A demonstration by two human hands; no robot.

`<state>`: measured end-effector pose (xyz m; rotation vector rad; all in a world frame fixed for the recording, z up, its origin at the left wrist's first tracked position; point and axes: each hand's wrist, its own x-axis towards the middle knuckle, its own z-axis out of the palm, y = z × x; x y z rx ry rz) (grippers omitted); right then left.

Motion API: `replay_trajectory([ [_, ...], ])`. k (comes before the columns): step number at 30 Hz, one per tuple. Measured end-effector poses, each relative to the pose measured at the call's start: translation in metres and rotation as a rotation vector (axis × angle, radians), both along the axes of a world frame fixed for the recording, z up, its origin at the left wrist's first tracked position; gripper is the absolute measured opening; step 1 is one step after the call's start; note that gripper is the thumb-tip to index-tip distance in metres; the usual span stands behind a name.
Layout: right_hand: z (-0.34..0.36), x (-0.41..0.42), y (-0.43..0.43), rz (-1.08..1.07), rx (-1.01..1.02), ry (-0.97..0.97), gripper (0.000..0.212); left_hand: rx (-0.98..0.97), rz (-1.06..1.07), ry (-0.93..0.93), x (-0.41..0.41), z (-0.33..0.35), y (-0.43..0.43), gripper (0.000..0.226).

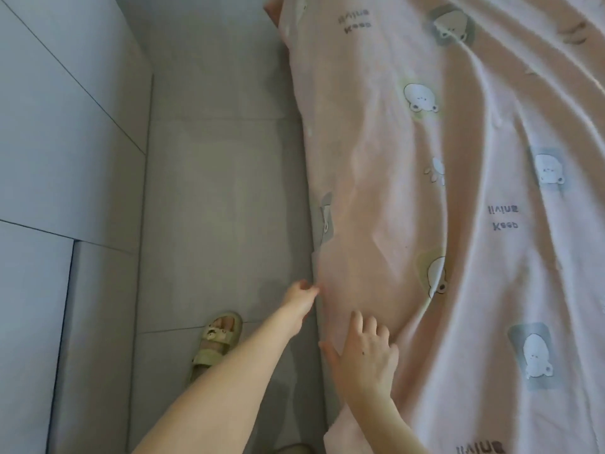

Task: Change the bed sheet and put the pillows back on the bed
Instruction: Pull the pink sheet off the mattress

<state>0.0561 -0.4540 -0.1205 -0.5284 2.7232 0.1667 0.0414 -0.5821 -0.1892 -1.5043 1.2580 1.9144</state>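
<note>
Pink cloth of the bed sheet (376, 158) lies under the right hand (363, 352), whose fingers are spread flat on it. Just left of it, the left hand (301, 296) pinches the sheet's hanging edge. Beside the left arm a sandal (216, 342) stands on the grey floor (222, 158); farther left is a white cupboard (49, 126).

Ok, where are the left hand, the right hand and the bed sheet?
left hand (299, 298): head view, its back.
right hand (368, 355): head view, its back.
bed sheet (376, 191): head view, its draped side.
</note>
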Motion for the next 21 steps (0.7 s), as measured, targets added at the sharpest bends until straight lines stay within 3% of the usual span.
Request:
replay_trajectory([
  [2,-0.017,-0.002,-0.009,-0.012,0.058,0.001,0.081,0.12,-0.044,0.01,-0.014,-0.016,0.001,0.052],
  [5,-0.034,0.001,-0.012,0.01,0.162,0.008,0.087,0.14,0.014,0.048,-0.026,-0.028,0.008,0.011],
  [10,-0.041,-0.002,-0.009,0.031,0.215,0.056,0.051,-0.024,-0.009,0.215,-0.018,-0.017,0.012,0.019],
  [15,-0.01,-0.026,-0.019,-0.128,0.13,-0.062,0.015,-0.123,-0.13,0.282,-0.013,-0.002,-0.022,0.024],
  [21,0.042,-0.068,-0.03,-0.358,-0.149,-0.386,0.019,-0.018,-0.172,0.417,-0.041,0.05,-0.058,0.02],
])
